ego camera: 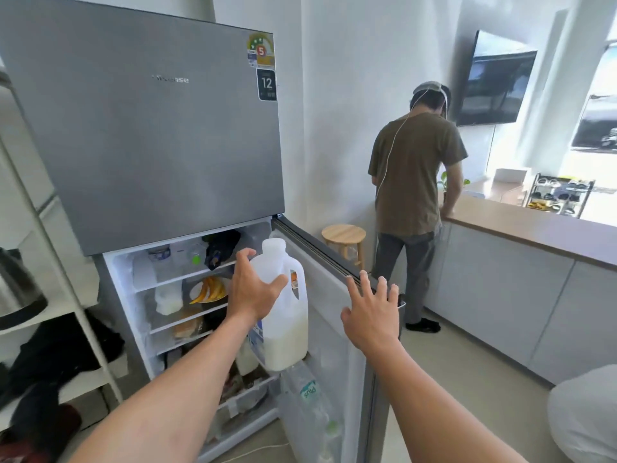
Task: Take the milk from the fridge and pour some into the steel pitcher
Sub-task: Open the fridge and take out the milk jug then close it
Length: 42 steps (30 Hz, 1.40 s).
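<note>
Two forearms (pixel 187 379) stretch toward an open fridge (pixel 150 145).
Left hand (pixel 253 292), grip spread, before the milk jug (pixel 287 332) at 12 o'clock; right hand (pixel 372 315), grip spread, fingertips on the door (pixel 327 282) edge at 1 o'clock.

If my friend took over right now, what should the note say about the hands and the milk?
Left hand: spread open against the milk jug, not yet gripping it.
Right hand: open, fingertips on the top edge of the fridge door.
Milk jug: upright at the inner side of the open door, partly full.
Done: fridge opened, milk reached.
Left: grip the jug, lift it out, find the steel pitcher (not in view), pour some in.
</note>
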Motion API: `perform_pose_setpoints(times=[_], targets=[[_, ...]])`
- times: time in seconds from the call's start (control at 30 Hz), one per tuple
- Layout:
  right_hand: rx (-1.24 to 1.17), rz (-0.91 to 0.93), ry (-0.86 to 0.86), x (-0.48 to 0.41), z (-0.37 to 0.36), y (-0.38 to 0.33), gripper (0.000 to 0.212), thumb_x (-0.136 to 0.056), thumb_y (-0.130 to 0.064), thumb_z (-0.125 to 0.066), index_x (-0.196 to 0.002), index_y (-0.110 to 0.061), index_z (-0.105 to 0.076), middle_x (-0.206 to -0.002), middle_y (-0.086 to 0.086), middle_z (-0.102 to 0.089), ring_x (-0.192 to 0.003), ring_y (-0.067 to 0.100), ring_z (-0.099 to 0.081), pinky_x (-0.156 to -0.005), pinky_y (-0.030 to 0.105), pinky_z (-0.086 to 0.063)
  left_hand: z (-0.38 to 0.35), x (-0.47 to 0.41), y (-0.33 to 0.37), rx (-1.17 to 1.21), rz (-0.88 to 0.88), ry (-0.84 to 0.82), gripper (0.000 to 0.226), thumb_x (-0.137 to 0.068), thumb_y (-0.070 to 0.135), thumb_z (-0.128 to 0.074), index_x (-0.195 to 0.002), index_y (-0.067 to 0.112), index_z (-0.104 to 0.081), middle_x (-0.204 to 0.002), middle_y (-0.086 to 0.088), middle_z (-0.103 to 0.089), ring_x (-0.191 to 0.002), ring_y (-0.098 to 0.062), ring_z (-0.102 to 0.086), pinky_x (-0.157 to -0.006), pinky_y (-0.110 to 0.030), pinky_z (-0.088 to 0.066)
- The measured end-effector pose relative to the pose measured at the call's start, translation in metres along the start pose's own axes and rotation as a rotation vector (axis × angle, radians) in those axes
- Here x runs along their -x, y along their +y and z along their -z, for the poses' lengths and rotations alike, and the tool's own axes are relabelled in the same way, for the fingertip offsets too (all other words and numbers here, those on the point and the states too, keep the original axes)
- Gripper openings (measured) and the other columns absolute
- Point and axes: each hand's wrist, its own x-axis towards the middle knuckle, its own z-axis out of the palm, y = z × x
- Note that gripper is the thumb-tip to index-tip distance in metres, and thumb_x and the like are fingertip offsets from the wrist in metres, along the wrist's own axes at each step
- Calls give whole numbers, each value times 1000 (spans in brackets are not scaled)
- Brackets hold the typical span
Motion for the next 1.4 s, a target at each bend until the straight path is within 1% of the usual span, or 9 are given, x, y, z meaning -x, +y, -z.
perform_pose_setpoints(times=[0.23,0.33,0.47,0.6,0.77,0.87,1.0,1.2,1.4], targets=[[-23,7,-3,12,10,-27,61,-99,-46,-28,-154,-24,-12,-161,7,-16,-142,41,-20,-113,56,-13,17,6,-10,-66,-17,26,57,-69,38,-73,-112,25,-37,-107,-2,-52,-89,-25,-53,-63,-30,-39],[-31,11,16,17,14,-43,53,-100,-42,-30,-148,-21,-30,-156,7,-31,-134,39,-36,-109,55,-24,35,7,-16,-104,2,58,57,-74,31,-76,-118,20,-40,-111,-2,-52,-91,-24,-51,-65,-30,-36],[-167,41,103,21,24,-68,39,-98,-34,-37,-128,-14,-52,-132,4,-56,-114,35,-51,-94,47,-40,65,8,-29,-101,53,125,64,-67,43,-69,-121,21,-40,-115,0,-52,-96,-25,-52,-73,-33,-39],[-242,134,54,31,27,-94,43,-98,-32,-30,-137,-16,-43,-144,3,-45,-121,33,-45,-98,44,-40,95,13,-44,-156,83,175,61,-76,36,-74,-124,21,-40,-123,-2,-51,-96,-23,-49,-76,-34,-40],[-370,243,-13,41,31,-128,63,-95,-37,-34,-153,-15,-18,-159,8,-26,-127,35,-46,-106,43,-37,136,20,-52,-162,113,245,62,-75,38,-73,-124,20,-40,-123,-2,-50,-99,-26,-51,-78,-35,-42],[-457,327,-21,42,32,-146,62,-95,-42,-36,-149,-14,-24,-158,5,-29,-120,34,-53,-103,43,-42,165,24,-60,-173,155,281,66,-66,49,-65,-121,22,-40,-119,-3,-53,-100,-30,-54,-80,-38,-45],[-521,452,-50,41,30,-176,62,-95,-48,-39,-147,-15,-28,-160,1,-21,-128,28,-47,-99,38,-45,197,21,-75,-204,179,325,62,-70,44,-69,-120,21,-41,-121,-3,-54,-97,-28,-53,-77,-36,-43],[-516,545,-115,27,27,-222,62,-96,-41,-43,-150,-17,-23,-143,4,-23,-104,26,-59,-81,36,-55,230,14,-97,-220,189,371,60,-66,46,-66,-115,22,-42,-115,0,-52,-96,-27,-52,-76,-36,-42],[-506,615,-116,2,21,-285,65,-99,-40,-39,-154,-18,-13,-143,3,-38,-120,22,-49,-91,35,-50,268,-16,-121,-241,206,405,61,-64,47,-63,-114,21,-40,-113,2,-50,-94,-25,-51,-74,-34,-38]])
